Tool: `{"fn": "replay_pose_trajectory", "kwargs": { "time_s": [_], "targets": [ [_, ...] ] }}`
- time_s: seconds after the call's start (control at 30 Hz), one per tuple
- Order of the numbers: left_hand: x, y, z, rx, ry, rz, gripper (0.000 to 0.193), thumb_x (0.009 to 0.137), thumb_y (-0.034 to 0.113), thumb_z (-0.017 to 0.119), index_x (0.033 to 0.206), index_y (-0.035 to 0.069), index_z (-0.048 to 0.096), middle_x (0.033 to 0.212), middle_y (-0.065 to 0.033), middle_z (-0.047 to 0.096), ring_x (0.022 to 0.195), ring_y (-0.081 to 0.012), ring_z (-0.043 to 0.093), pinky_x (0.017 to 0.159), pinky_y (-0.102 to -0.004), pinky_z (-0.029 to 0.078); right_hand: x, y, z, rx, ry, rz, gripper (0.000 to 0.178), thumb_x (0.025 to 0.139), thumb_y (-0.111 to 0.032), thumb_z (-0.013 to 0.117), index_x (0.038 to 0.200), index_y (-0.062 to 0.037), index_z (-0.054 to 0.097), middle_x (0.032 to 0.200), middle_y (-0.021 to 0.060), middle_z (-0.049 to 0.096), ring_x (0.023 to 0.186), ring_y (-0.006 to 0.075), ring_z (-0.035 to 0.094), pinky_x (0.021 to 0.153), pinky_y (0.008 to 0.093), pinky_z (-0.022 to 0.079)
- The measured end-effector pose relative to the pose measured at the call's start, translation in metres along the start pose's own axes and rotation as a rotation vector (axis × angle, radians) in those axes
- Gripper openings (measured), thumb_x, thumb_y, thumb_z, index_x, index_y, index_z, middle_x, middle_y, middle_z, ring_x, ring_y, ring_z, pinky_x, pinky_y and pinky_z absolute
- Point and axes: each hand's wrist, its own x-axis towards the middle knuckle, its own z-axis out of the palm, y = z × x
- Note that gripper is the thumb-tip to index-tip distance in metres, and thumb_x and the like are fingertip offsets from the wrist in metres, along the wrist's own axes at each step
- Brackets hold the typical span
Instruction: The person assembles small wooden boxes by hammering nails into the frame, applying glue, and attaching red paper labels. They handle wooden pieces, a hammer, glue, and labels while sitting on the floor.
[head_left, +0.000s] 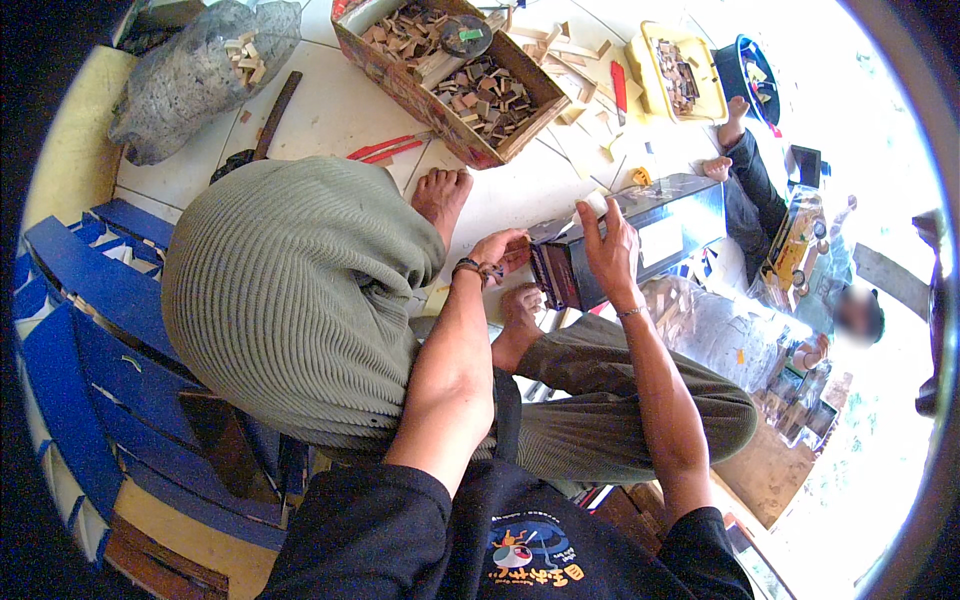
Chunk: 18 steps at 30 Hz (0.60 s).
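A long, dark glossy box (655,225) lies on the floor in front of me, its near end beside my bare foot (517,325). My right hand (615,250) is over the box. Between its thumb and fingers it pinches a small white piece (597,204), whose exact kind I cannot make out. My left hand (503,252), with a dark bracelet at the wrist, is by the left end of the box. Its fingers are loosely bent and apart, with nothing visible in them. Whether the fingertips touch the box is unclear.
A wooden crate (400,85) of small wood pieces stands ahead, near red-handled pliers (385,148) and a hammer (278,115). A yellow basket (640,75) holds more pieces. Blue slatted panels (130,350) are at left. Another person (815,300) sits at right.
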Motion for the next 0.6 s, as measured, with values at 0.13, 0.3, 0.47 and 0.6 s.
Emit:
{"fn": "replay_pose_trajectory", "kwargs": {
  "time_s": [0.13, 0.3, 0.47, 0.6],
  "targets": [
    [-0.0023, 0.0027, 0.0026, 0.012, 0.004, -0.015, 0.025, 0.096, 0.032, 0.06, 0.095, 0.008, 0.066, 0.089, -0.0068, 0.069, 0.081, -0.0202, 0.068, 0.079, -0.0333, 0.057, 0.0006, -0.0005, -0.0015, 0.004, -0.023, 0.016, 0.053, 0.096, -0.043, 0.057, 0.114, 0.007, 0.057, 0.089, 0.0281, 0.066, 0.083, 0.0462, 0.063, 0.074, 0.051, 0.047],
    [-0.002, 0.0036, 0.0029, 0.025, -0.002, -0.027, 0.028, 0.097, 0.036, 0.059, 0.094, 0.01, 0.066, 0.088, -0.0064, 0.069, 0.08, -0.0194, 0.068, 0.077, -0.0335, 0.057, 0.0009, -0.0018, -0.0042, -0.045, -0.022, 0.055, 0.051, 0.096, -0.043, 0.058, 0.114, 0.005, 0.058, 0.095, 0.0287, 0.066, 0.089, 0.0461, 0.062, 0.077, 0.0509, 0.047],
    [-0.0038, 0.0035, 0.0059, 0.079, 0.032, 0.008, 0.032, 0.096, 0.042, 0.06, 0.093, 0.011, 0.066, 0.087, -0.0051, 0.069, 0.08, -0.0182, 0.068, 0.075, -0.0313, 0.057, 0.003, -0.0002, -0.0058, -0.038, 0.001, 0.081, 0.049, 0.096, -0.044, 0.058, 0.111, 0.0025, 0.059, 0.095, 0.0279, 0.066, 0.089, 0.0457, 0.062, 0.075, 0.0505, 0.047],
    [-0.0053, 0.005, 0.0075, 0.114, 0.04, 0.012, 0.032, 0.093, 0.043, 0.064, 0.09, 0.011, 0.065, 0.083, -0.0033, 0.068, 0.076, -0.0168, 0.068, 0.074, -0.0296, 0.057, 0.0047, 0.0069, -0.0017, -0.023, 0.07, -0.019, 0.046, 0.095, -0.041, 0.06, 0.107, 0.0039, 0.059, 0.078, 0.0247, 0.065, 0.074, 0.0434, 0.064, 0.066, 0.0493, 0.048]
  ]
}}
